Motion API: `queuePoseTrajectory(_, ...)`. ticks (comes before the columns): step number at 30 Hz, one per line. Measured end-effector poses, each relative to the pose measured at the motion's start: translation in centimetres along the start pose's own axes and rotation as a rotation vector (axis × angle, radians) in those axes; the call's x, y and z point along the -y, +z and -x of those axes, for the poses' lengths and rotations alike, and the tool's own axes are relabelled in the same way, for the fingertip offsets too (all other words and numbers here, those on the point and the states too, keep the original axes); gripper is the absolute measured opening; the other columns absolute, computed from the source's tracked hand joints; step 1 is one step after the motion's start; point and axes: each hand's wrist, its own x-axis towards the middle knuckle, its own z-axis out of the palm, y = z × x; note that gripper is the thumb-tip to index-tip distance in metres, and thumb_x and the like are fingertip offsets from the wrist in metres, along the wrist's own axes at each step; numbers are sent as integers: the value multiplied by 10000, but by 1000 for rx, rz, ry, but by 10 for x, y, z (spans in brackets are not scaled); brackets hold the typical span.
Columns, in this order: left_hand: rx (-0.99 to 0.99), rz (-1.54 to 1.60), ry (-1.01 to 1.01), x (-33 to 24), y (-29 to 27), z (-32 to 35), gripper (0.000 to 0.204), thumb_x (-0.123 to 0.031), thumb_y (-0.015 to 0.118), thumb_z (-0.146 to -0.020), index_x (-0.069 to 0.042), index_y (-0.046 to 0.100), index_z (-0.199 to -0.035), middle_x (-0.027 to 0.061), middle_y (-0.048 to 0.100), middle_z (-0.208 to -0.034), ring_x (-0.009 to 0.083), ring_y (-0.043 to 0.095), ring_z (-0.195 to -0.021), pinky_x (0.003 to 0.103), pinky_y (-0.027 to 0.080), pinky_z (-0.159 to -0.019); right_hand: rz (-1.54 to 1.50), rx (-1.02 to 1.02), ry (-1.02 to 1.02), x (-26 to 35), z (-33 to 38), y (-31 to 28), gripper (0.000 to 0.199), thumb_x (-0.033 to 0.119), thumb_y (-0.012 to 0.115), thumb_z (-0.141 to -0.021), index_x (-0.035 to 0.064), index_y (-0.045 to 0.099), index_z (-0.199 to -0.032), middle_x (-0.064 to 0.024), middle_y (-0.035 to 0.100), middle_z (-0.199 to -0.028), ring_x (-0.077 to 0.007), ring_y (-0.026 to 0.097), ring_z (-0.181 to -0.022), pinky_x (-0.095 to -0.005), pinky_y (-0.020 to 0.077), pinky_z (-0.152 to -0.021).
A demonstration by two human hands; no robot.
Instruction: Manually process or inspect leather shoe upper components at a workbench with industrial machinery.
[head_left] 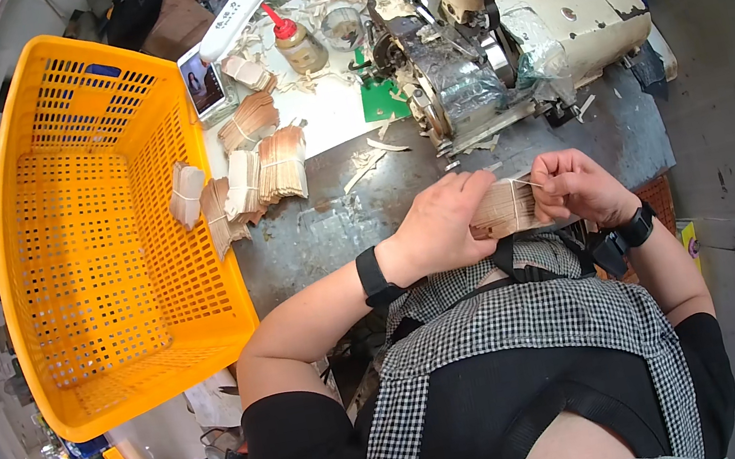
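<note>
The grip of the left hand (440, 222) was closed around a stack of thin tan tags (506, 208), the fingers wrapped over its left end and top. The grip of the right hand (577, 185) was closed too, pinching a pale string (525, 185) that crossed the right end of the stack, where the thumb and fingers met. The stack was held in the air between both grips, in front of the chest, just above the near edge of the worktop (329, 231).

The long axis of the stack ran from left grip to right grip, almost level, with its right end pointing toward the right hand and slightly away from the body. The flat faces of the tags seemed to stand on edge, but this was hard to tell.

What could go wrong, in my judgement: if the left grip loosened while the string was pulled, the tags could fan out and slide to the worktop. A too strong pull could also break the string or bend the outer tags.

Far to the left of the left grip lay several tied bundles (265, 169), beside an orange crate (95, 226). Beyond both grips stood an old sewing machine (498, 23).
</note>
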Motion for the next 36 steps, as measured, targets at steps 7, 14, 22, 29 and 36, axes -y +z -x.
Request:
queuePoseTrajectory(7,9,157,-50,3,-6,9,615,-182,797,-634,-10,516,-1153,183,622,-993,356,623,-919,409,511,-803,31,-97,59,-1,-8,-17,123,70,600,-900,41,541,-796,45,443,-613,-48,369,-510,-240,349,-498)
queuePoseTrajectory(14,39,267,-134,4,-10,17,615,-201,807,-648,-7,521,-1157,182,643,-978,328,655,-902,373,520,-799,232,-155,70,-1,-14,-12,153,88,632,-890,68,535,-774,71,479,-635,-9,385,-490,-183,285,-440)
queuePoseTrajectory(22,51,294,-151,7,-8,20,638,-204,813,-645,-6,515,-1173,176,650,-988,308,660,-917,362,515,-814,271,-215,83,0,-16,-13,175,105,642,-885,81,525,-758,79,468,-620,-3,387,-485,-178,280,-430)
queuePoseTrajectory(29,51,487,-277,10,-33,31,664,-224,835,-641,-14,521,-1187,117,654,-1016,184,637,-928,308,493,-841,470,-615,-102,-10,0,-72,180,56,584,-859,90,500,-703,89,422,-592,-3,354,-480,-182,262,-424)
queuePoseTrajectory(36,11,1088,-770,56,-19,38,501,-242,734,-782,8,555,-1177,45,622,-1037,99,578,-937,239,448,-812,622,-610,-55,-20,12,-67,184,144,627,-893,56,531,-762,31,543,-666,-46,509,-569,-216,388,-478)
